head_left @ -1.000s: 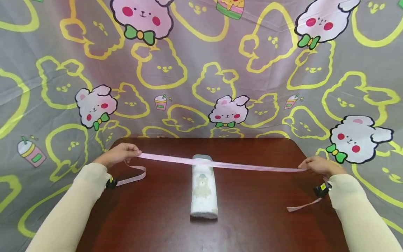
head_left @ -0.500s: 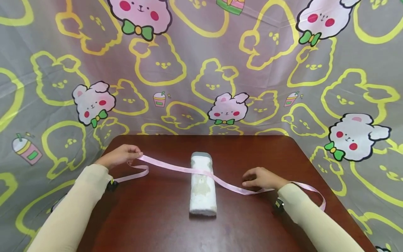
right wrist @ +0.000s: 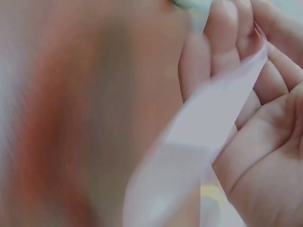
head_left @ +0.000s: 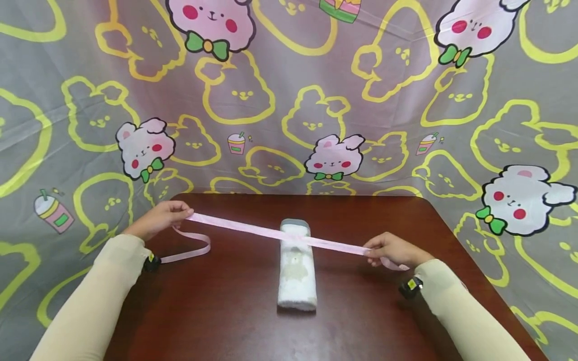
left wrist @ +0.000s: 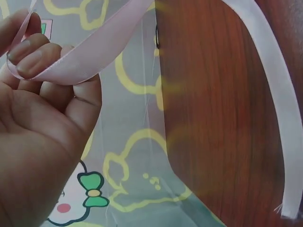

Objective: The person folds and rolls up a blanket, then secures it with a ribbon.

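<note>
A rolled white towel (head_left: pixel 295 268) with a faint bear print lies lengthwise at the middle of the dark wooden table (head_left: pixel 235 321). A pink ribbon (head_left: pixel 253 231) stretches taut across the towel's far end. My left hand (head_left: pixel 164 218) pinches the ribbon near the table's far left corner; the curled fingers (left wrist: pixel 28 52) show in the left wrist view with the ribbon (left wrist: pixel 90 52) looped over them. My right hand (head_left: pixel 386 248) grips the ribbon just right of the towel; the right wrist view is blurred but shows the ribbon (right wrist: pixel 213 127) running through its fingers (right wrist: pixel 232 42).
The ribbon's loose left tail (head_left: pixel 189 250) loops back on the table beside my left wrist. A grey cloth backdrop (head_left: pixel 289 100) printed with yellow and pink bunnies hangs behind and around the table. The table edge (left wrist: pixel 161 94) is close to my left hand.
My right hand moved from the table's right edge inward to beside the towel, took the ribbon there and drew it taut again. The left hand barely moved.
</note>
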### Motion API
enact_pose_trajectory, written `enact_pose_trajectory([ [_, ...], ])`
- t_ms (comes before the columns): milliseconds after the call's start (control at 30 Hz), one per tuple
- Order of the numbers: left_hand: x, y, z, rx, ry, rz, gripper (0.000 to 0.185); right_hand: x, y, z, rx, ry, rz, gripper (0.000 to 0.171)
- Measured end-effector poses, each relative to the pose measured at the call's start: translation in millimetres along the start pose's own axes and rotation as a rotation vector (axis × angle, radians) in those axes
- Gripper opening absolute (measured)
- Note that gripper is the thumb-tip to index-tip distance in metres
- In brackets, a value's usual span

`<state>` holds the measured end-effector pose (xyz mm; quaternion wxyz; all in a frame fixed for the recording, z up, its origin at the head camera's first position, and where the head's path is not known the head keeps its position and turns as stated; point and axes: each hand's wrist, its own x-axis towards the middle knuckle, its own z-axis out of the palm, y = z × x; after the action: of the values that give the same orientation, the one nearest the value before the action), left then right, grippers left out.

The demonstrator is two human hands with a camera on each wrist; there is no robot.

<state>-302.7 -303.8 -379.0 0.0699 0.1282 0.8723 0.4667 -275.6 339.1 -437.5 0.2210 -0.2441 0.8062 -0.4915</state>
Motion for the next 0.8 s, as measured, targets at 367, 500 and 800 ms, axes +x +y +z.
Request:
enact_pose_trajectory([
  [367,3.2,-3.7,-17.4,0.063,-0.022,-0.094,0.038,-43,-2,-89,-0.036,0.364,0.111,0.036],
  [500,10.0,-8.1,-21.6,0.062,-0.036,-0.091,0.031,-41,-1,-103,-0.093,0.444,0.156,0.042],
  [800,27.0,-29.4,-28.2,0.095,0.02,-0.079,0.036,-27,11,-121,-0.3,0.653,0.171,0.056],
])
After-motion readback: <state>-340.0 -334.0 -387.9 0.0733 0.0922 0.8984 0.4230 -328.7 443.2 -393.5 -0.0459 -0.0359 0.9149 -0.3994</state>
